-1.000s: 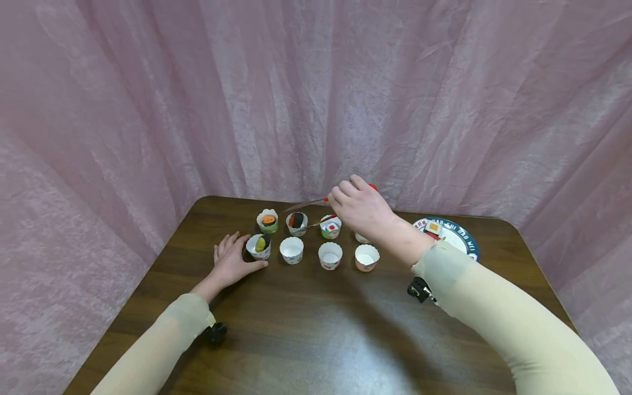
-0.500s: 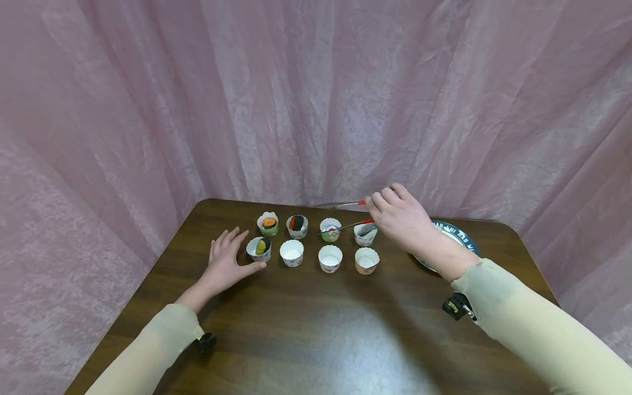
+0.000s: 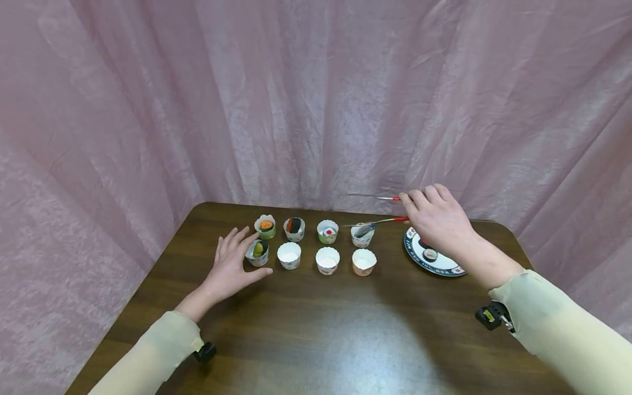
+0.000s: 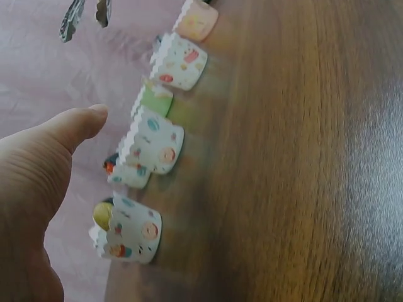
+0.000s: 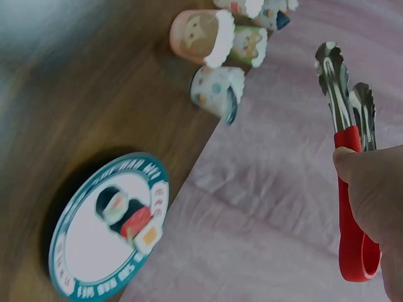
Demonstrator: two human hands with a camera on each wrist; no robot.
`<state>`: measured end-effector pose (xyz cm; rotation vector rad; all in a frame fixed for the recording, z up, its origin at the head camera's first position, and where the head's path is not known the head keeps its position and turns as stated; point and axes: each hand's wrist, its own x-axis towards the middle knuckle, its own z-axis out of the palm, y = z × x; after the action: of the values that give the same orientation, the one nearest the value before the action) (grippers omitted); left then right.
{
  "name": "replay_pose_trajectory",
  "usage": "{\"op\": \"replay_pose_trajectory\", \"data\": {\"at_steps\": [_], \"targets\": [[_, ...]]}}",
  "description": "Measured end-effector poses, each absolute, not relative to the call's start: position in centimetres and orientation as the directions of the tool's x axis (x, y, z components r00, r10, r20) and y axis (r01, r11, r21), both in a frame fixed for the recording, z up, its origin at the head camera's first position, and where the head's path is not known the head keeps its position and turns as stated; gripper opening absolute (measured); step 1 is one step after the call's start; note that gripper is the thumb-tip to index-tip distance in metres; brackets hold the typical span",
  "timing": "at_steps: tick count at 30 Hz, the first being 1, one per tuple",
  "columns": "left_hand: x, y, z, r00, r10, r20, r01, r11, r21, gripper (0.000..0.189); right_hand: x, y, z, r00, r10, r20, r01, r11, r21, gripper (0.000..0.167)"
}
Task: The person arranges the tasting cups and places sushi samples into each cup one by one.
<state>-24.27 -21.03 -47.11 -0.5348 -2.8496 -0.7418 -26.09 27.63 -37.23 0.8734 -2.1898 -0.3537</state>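
Observation:
My right hand [image 3: 441,222] grips tongs with red handles [image 5: 348,207] and scalloped metal tips. The tips stand apart with nothing between them in the right wrist view. From the head, one arm of the tongs overlaps the back-right paper cup [image 3: 362,242], which holds a dark grey toy sushi piece [image 3: 365,230]. My left hand [image 3: 231,267] is spread, thumb and fingers around the left side of the front-left cup [image 3: 259,262]. A yellow-green piece [image 3: 258,250] with a dark band sits in that cup. The left wrist view shows only the thumb side of this hand.
Paper cups stand in two rows; the back row bears an orange piece [image 3: 266,225], a red-and-black one [image 3: 294,225] and a white-and-red one [image 3: 328,232]. White insides show in three front cups. Right of them lies a blue-rimmed plate [image 5: 88,245] with several sushi pieces [image 5: 135,220].
My right hand has moved right with the tongs, from above the middle cups to over the plate's left part. The left hand stays beside the front-left cup, shifting only slightly.

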Motion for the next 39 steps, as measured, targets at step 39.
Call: {"op": "replay_pose_trajectory", "data": {"at_steps": [39], "targets": [[-28.3,-15.9,-47.2,-0.916,0.373,0.147,0.397,0.898,0.189,0.085,-20.2,38.6,-38.5,-0.658,-0.579,0.482,-0.429,0.813,0.393,0.045]]}}
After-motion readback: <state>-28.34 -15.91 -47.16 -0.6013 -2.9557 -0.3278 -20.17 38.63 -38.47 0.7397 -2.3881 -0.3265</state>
